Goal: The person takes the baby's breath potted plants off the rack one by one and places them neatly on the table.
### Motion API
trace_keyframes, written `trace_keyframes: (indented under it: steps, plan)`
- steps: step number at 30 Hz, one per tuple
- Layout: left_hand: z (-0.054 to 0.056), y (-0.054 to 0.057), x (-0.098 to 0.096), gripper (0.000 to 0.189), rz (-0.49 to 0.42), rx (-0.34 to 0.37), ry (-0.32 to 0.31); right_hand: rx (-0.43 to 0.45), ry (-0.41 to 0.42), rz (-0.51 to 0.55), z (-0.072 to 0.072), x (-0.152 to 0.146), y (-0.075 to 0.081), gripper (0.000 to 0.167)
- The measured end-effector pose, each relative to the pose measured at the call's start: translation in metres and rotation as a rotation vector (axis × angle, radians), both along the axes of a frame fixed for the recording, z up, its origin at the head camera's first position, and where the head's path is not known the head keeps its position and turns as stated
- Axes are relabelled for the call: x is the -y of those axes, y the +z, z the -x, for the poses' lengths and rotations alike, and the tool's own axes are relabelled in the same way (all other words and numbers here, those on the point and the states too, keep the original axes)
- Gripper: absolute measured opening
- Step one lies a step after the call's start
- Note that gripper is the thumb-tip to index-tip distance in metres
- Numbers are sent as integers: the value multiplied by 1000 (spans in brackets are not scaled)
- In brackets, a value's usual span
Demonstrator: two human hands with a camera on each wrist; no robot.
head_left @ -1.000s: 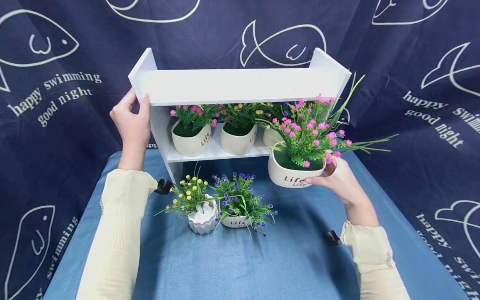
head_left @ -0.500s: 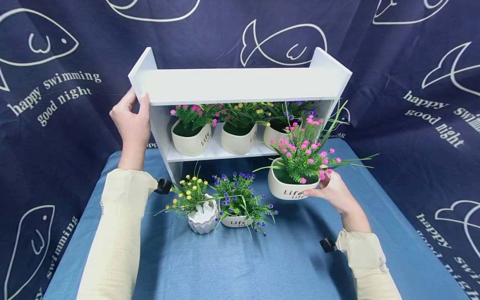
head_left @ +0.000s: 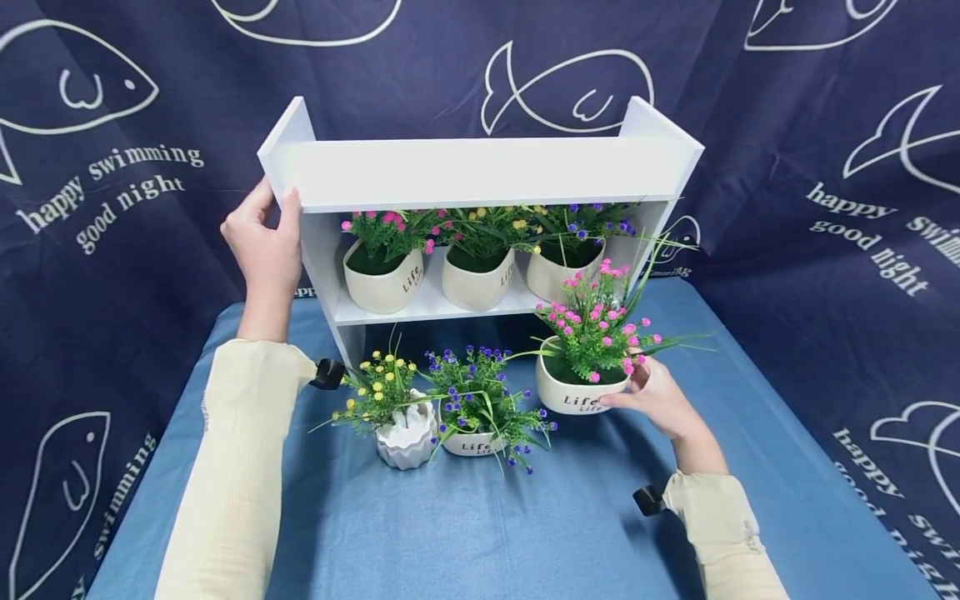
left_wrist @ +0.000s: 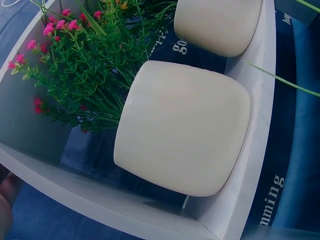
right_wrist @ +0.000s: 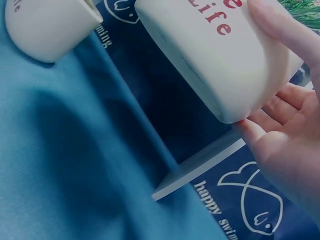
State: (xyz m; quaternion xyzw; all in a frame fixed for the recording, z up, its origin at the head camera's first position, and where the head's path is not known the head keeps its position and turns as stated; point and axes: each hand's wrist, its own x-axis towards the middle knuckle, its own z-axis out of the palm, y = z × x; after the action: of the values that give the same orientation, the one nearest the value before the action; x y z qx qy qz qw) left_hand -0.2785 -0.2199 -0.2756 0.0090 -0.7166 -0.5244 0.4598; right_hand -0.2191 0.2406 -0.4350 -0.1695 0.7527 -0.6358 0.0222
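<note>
My right hand holds a cream flowerpot marked "Life", with pink artificial flowers, by its right side. In the right wrist view, the thumb lies on the lettered front and the other fingers curl round the side. This pot hangs over the blue cloth, in front of the shelf's right end. With my left hand I grip the upper left side panel of a white shelf. Beside the held pot stands one with blue-purple flowers, and left of that a small white ruffled pot with yellow flowers.
On the middle board stand three cream pots: pink-flowered, yellow-flowered and blue-purple-flowered. A blue cloth covers the table. Behind hangs a dark blue curtain with fish drawings. Under the middle board there is dark shadow.
My right hand has lowered the pink-flowered pot and brought it slightly left and nearer to me, uncovering the blue-purple pot on the shelf. The left hand keeps its place on the panel.
</note>
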Motion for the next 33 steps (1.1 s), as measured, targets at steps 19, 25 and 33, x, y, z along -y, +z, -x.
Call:
trace_keyframes:
  steps: [19,25,33]
  plan:
    - [1,-2,1,31,-6,5,-6,92,20,-17,5,3,-42,54]
    - [0,-1,0,31,-7,14,-7,92,59,-10,7,4,-53,75]
    - [-1,0,-1,30,-9,21,-9,104,78,-47,10,6,-62,76]
